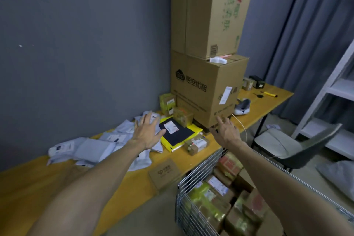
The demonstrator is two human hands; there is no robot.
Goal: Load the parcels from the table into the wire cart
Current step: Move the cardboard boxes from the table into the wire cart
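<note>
Nearest, lower right: wire cart [191, 207], parked against the front edge of the table [38, 188], filled with brown and yellow-taped boxes [216, 195]. Just left of the cart's rim, on the table edge, a flat cardboard mailer [165, 172]. Further in, a loose heap of grey bags [92, 149] along the wall side. Above the heap's right end, left hand [147, 132], palm down, fingers straight and fanned, gripping nothing; contact with the bags underneath impossible to tell. Just beside its fingertips, a black-and-yellow envelope [178, 134] with a white label, lying flat. At the envelope's near right corner, a small labelled box [196, 144]; at its far corner, another taped box [183, 116], and behind that a yellow-green box [167, 102]. To the right, right hand [226, 130], fingers likewise spread and empty, held out close to the bottom corner of a big carton [206, 90]. On top of it, a second carton [208, 11], taller, with green print. Beyond, on the far end of the table, a white device [242, 108] and a yellow-handled knife [269, 94]. Off the table's right side, a grey chair [287, 145], then white shelves [341, 90] and a curtain [306, 44].
</note>
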